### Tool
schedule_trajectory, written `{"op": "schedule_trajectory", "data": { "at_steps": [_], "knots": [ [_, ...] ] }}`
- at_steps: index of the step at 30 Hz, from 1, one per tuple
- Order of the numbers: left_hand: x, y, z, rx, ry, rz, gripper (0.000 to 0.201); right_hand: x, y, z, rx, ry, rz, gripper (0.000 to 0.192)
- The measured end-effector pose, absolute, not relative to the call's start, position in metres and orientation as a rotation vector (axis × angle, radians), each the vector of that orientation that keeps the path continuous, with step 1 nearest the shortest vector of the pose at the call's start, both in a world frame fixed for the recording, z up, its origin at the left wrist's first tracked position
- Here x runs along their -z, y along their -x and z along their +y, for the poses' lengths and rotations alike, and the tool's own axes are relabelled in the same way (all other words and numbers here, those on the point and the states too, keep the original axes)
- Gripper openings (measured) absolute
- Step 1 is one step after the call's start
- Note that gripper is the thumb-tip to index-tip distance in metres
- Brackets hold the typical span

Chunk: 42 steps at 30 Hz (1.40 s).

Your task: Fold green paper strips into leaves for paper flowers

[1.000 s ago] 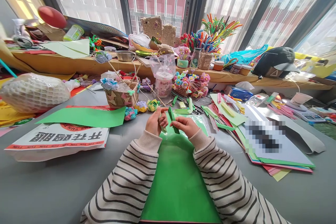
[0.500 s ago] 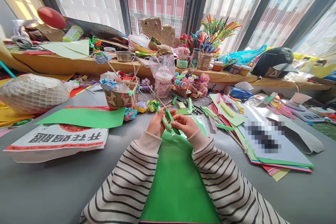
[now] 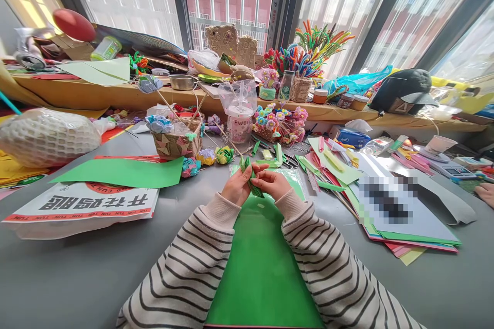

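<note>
Between my hands is a bundle of folded green paper [image 3: 258, 191], pinched at its middle so that its ends stick out above and below. My left hand [image 3: 237, 186] is closed on it from the left, thumb on top. From the right, my right hand [image 3: 273, 184] grips it with thumb and fingertips. Part of the folded paper is hidden behind my fingers. Below my hands lies a large green sheet [image 3: 264, 267] on the table. Just beyond them sit folded paper flowers, among them a green and yellow one [image 3: 224, 154].
A woven basket [image 3: 175, 145] with paper flowers and a lidded cup [image 3: 240, 126] stand at the back. Left lies a green strip [image 3: 123, 172] on a printed bag [image 3: 85, 205]. Stacked papers [image 3: 409, 216] lie right. Another person's hand [image 3: 485, 194] shows at the right edge.
My left hand has shifted right and closed over the folded green paper, bringing its spread layers together. Another person's hand has come into view at the right edge.
</note>
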<state>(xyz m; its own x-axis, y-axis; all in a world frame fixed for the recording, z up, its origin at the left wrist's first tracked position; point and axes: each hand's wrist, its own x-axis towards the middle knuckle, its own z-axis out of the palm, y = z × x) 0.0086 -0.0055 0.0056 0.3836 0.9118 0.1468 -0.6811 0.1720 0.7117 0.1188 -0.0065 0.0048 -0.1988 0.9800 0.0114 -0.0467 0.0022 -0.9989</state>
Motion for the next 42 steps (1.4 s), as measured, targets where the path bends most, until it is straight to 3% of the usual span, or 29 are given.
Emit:
{"op": "schedule_trajectory", "data": {
  "at_steps": [15, 25, 42],
  "knots": [
    [0.001, -0.016, -0.003, -1.296, -0.791, 0.515, 0.019, 0.002, -0.112, -0.010, -0.690, 1.221, -1.579, 0.016],
    [-0.001, -0.017, -0.004, -1.297, -0.783, 0.524, 0.013, 0.002, -0.114, -0.011, -0.485, 1.193, -1.751, 0.013],
    [0.014, -0.011, 0.004, -1.261, -0.901, 0.668, 0.025, -0.002, -0.109, -0.017, -0.261, 1.323, -1.967, 0.015]
  ]
}}
